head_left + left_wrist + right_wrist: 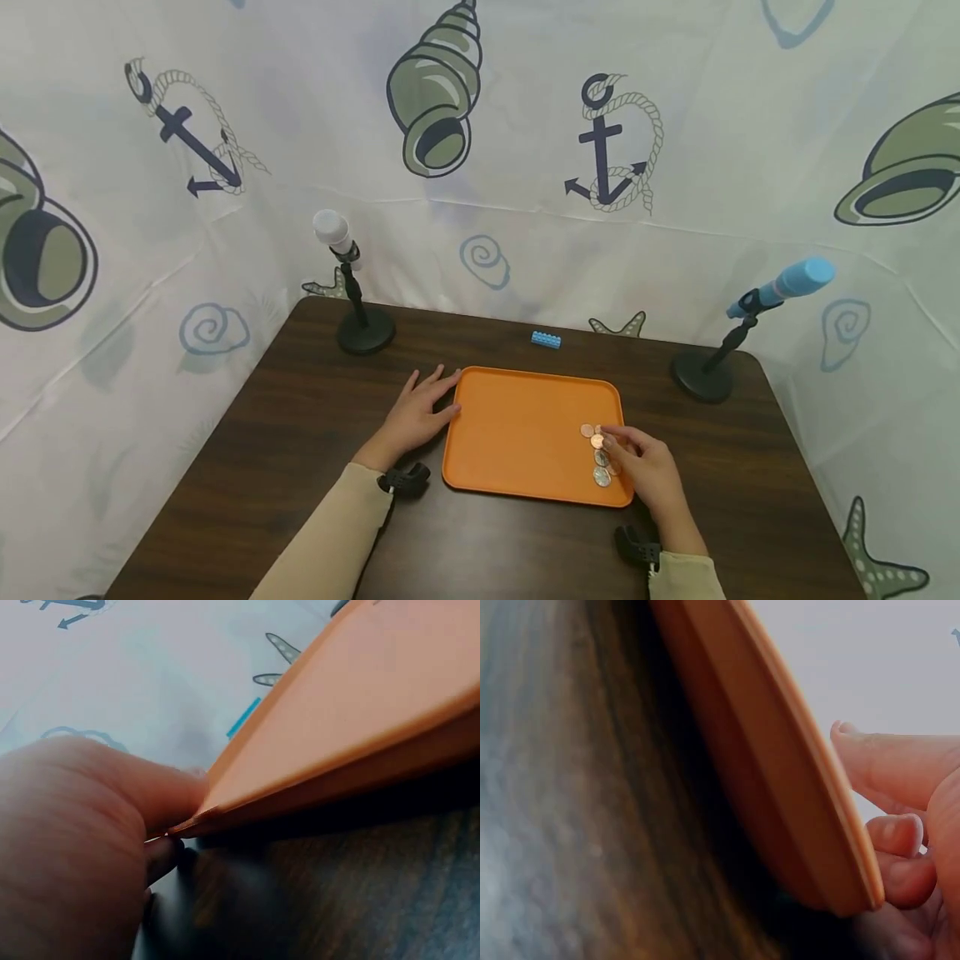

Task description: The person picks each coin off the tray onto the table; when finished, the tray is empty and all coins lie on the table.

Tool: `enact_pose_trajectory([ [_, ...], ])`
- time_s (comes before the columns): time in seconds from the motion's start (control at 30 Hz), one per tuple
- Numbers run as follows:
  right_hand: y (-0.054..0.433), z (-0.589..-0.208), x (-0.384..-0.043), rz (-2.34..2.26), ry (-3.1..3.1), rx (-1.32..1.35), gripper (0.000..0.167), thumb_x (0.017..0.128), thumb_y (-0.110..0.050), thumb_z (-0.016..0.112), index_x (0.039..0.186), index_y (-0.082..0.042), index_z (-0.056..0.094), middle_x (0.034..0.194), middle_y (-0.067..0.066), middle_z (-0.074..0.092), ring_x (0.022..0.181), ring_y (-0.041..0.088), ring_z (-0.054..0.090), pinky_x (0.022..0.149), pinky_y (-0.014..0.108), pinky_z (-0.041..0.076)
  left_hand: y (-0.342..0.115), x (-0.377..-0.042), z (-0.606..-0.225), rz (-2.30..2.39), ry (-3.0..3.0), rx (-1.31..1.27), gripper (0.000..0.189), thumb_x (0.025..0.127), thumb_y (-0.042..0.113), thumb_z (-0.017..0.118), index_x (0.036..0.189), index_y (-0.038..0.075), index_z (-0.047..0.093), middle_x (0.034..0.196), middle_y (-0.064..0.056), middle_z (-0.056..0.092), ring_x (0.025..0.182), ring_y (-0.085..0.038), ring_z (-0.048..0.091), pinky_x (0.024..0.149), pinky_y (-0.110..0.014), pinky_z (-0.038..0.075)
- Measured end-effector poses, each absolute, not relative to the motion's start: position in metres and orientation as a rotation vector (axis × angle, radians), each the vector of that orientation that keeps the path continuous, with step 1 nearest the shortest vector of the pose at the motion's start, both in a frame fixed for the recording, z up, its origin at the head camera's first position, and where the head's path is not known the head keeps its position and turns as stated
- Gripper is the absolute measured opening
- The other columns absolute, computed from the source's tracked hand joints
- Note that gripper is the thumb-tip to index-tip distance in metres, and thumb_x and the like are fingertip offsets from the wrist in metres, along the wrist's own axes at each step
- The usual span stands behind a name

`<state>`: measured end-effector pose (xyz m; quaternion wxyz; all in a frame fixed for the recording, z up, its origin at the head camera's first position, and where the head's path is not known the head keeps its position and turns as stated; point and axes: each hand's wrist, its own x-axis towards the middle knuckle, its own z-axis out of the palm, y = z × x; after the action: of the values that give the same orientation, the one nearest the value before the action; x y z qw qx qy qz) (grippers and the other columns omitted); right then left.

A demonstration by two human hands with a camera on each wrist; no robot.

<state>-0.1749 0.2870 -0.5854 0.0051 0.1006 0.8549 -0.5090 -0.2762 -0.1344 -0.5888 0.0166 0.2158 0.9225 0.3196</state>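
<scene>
An orange tray (517, 433) lies on the dark wooden table. My left hand (416, 417) rests at its left edge, fingers spread and fairly straight, the thumb (169, 791) touching the rim. Over the tray's right side, my right hand (648, 467) has thumb and index finger brought together at a shiny coin (597, 441), which it seems to pinch. Several other coins lie around it: a copper-coloured coin (587, 431) to the left and a silver coin (602, 477) nearer me. In the right wrist view the tray wall hides the coins; the other fingers (900, 836) are curled.
A small blue toy brick (546, 339) sits behind the tray. At the back left a black stand (365, 329) holds a white object (332, 229); at the back right another stand (702, 375) holds a blue cylinder (795, 279). A patterned cloth surrounds the table.
</scene>
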Motion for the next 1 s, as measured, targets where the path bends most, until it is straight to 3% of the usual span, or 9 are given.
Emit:
enact_pose_trajectory([
  [0.07, 0.286, -0.586, -0.175, -1.497, 2.763, 0.278, 0.036, 0.099, -0.043, 0.081, 0.130, -0.023, 0.082, 0.098, 0.009, 0.067, 0.083, 0.019, 0.054, 0.062, 0.023, 0.042, -0.134, -0.276, -0.589, 0.998, 2.874, 0.677, 0.069, 0.109, 0.046, 0.065, 0.170, 0.023, 0.041, 0.173, 0.001, 0.046, 0.169, -0.029, 0.029, 0.139, -0.062, 0.002],
  [0.2, 0.281, -0.585, -0.174, -1.333, 2.875, 0.226, 0.033, 0.099, -0.036, 0.082, 0.130, -0.023, 0.082, 0.096, 0.007, 0.066, 0.083, 0.019, 0.053, 0.065, 0.024, 0.041, -0.134, -0.275, -0.589, 1.019, 2.859, 0.673, 0.070, 0.108, 0.044, 0.068, 0.170, 0.023, 0.042, 0.172, 0.001, 0.046, 0.168, -0.030, 0.030, 0.139, -0.063, 0.001],
  [0.33, 0.279, -0.582, -0.174, -1.306, 2.877, 0.234, 0.027, 0.100, -0.030, 0.082, 0.125, -0.020, 0.081, 0.080, 0.006, 0.049, 0.072, 0.022, 0.046, 0.057, 0.028, 0.035, -0.134, -0.274, -0.587, 1.036, 2.851, 0.658, 0.070, 0.108, 0.044, 0.068, 0.170, 0.023, 0.043, 0.172, 0.002, 0.046, 0.168, -0.029, 0.029, 0.140, -0.061, 0.001],
  [0.63, 0.285, -0.586, -0.175, -1.470, 2.739, 0.317, 0.027, 0.097, -0.033, 0.086, 0.109, -0.012, 0.074, 0.076, 0.004, 0.049, 0.065, 0.019, 0.047, 0.052, 0.025, 0.037, -0.135, -0.274, -0.589, 1.036, 2.864, 0.652, 0.070, 0.107, 0.042, 0.070, 0.169, 0.022, 0.044, 0.171, 0.001, 0.048, 0.168, -0.029, 0.030, 0.140, -0.062, 0.002],
  [0.9, 0.292, -0.584, -0.175, -1.796, 2.530, 0.367, 0.037, 0.098, -0.035, 0.084, 0.117, -0.008, 0.068, 0.100, 0.003, 0.062, 0.082, 0.019, 0.056, 0.064, 0.024, 0.051, -0.134, -0.276, -0.590, 1.034, 2.877, 0.657, 0.068, 0.108, 0.042, 0.068, 0.169, 0.022, 0.044, 0.171, 0.000, 0.048, 0.168, -0.029, 0.031, 0.139, -0.063, 0.003],
  [1.0, 0.295, -0.584, -0.174, -1.965, 2.440, 0.437, 0.038, 0.100, -0.034, 0.082, 0.122, -0.008, 0.064, 0.099, -0.002, 0.065, 0.075, 0.015, 0.053, 0.060, 0.023, 0.048, -0.134, -0.277, -0.589, 1.022, 2.873, 0.654, 0.068, 0.109, 0.042, 0.068, 0.169, 0.023, 0.043, 0.172, 0.001, 0.047, 0.168, -0.028, 0.030, 0.140, -0.062, 0.003],
])
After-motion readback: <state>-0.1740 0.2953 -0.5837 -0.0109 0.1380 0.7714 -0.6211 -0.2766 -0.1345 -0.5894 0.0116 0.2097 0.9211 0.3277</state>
